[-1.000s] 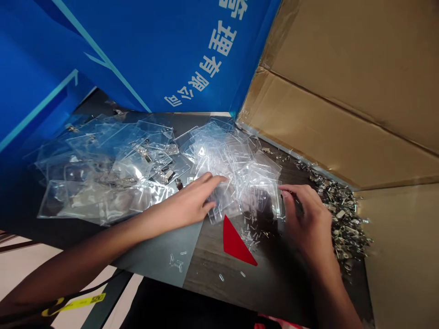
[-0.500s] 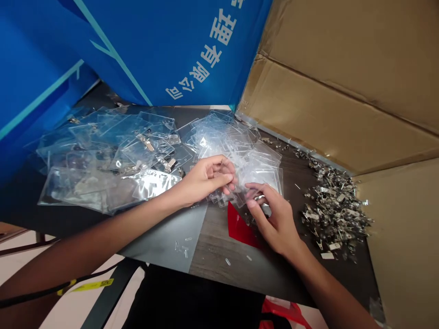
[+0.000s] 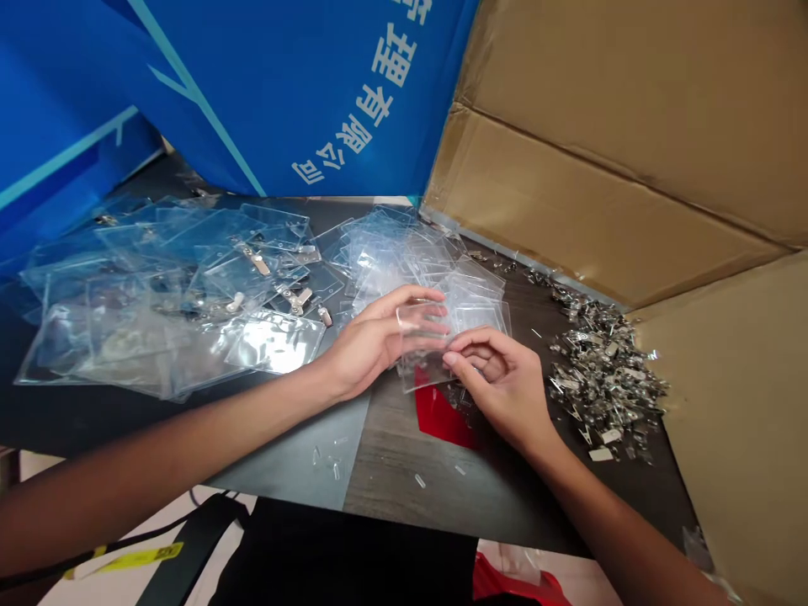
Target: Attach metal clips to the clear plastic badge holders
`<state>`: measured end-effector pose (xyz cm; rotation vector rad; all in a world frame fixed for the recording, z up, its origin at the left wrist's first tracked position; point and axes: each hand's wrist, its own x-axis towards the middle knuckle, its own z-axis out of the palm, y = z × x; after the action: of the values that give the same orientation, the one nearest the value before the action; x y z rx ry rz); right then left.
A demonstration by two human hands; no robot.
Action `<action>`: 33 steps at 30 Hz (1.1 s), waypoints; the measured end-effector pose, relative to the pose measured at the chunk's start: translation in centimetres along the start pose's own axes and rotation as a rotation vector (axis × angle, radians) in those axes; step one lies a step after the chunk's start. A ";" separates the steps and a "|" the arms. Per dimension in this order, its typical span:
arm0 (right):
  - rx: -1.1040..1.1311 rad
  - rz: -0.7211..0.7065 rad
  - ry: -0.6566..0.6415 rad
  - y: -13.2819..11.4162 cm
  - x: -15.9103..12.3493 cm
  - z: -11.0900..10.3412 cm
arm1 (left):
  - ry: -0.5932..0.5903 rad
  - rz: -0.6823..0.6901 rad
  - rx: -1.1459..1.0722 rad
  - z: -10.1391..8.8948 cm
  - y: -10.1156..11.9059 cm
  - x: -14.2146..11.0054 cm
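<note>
Left hand (image 3: pixel 377 342) and right hand (image 3: pixel 498 381) grip a clear badge holder (image 3: pixel 422 347) between them, just in front of the stacked holders (image 3: pixel 404 261); metal clips (image 3: pixel 603 370) sit heaped beside the cardboard box (image 3: pixel 606 194).

Badge holders (image 3: pixel 157 286) lie left of metal clips (image 3: pixel 606 370) on the table (image 3: pixel 404 454).

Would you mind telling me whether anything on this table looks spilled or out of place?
Small clear plastic pieces lie loose on the wood-grain tabletop, apart from the clear badge holders, so they look dropped. The metal clips also sit in a loose, untidy heap beside the cardboard.
</note>
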<state>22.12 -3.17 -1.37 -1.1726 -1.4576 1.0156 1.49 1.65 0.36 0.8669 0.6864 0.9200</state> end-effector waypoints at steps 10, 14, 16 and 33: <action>-0.143 -0.131 0.084 -0.7 -0.9 0.1 | 0.078 0.128 0.532 1.2 -1.7 -1.7; 0.008 -0.067 0.012 -0.4 -0.8 0.0 | -0.011 0.055 0.426 0.9 -1.2 -1.2; 0.025 -0.049 -0.066 -0.4 -0.5 -0.4 | -0.026 0.055 0.378 0.9 -0.7 -1.1; -0.648 -0.273 -0.420 -0.7 1.8 -3.7 | 0.022 0.110 0.503 -0.3 -0.8 -0.4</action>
<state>25.54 -1.44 0.31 -1.1857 -2.3252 0.6285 1.36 1.16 -0.43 1.3514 0.9152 0.8672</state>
